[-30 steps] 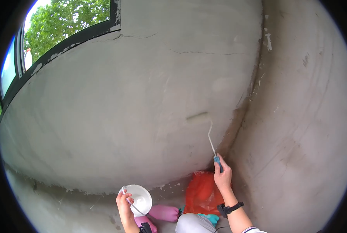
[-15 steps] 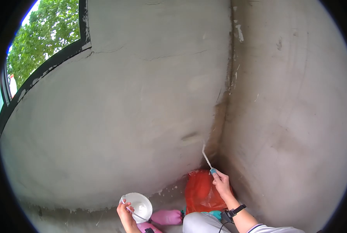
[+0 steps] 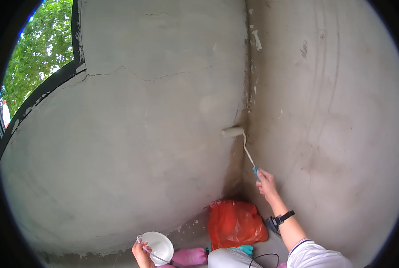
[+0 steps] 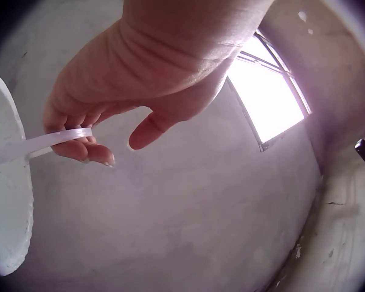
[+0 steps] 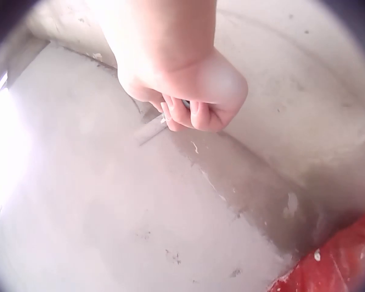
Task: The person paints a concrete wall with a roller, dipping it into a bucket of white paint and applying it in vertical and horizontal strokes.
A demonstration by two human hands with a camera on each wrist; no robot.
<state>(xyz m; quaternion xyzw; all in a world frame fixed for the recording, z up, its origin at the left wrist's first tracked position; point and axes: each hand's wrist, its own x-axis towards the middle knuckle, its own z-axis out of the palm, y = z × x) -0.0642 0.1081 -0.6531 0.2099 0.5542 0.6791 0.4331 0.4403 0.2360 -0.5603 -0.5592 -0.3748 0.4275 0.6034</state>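
Note:
In the head view my right hand [image 3: 266, 184] grips the blue handle of a paint roller [image 3: 233, 131]. Its pale sleeve lies against the grey wall [image 3: 155, 134], right beside the inside corner. The right wrist view shows the fingers curled in a fist, with the roller [image 5: 152, 129] partly hidden beyond them. Low on the left, my left hand [image 3: 141, 256] holds a white bucket [image 3: 161, 246] by its handle. From the left wrist, the curled fingers hook the white plastic bucket handle [image 4: 42, 143], while the thumb stands apart from them.
A red plastic bag [image 3: 237, 223] sits on the floor in the corner. A pink bottle-like thing [image 3: 189, 256] lies next to the bucket, with a teal item [image 3: 245, 250] near the bag. The person's knee [image 3: 228, 258] is close by. A dark-framed window [image 3: 38, 58] opens at upper left.
The roller first went down the wall, then back up and right to the corner, with the right arm reaching farther out. The head view has turned right. The left hand keeps holding the bucket.

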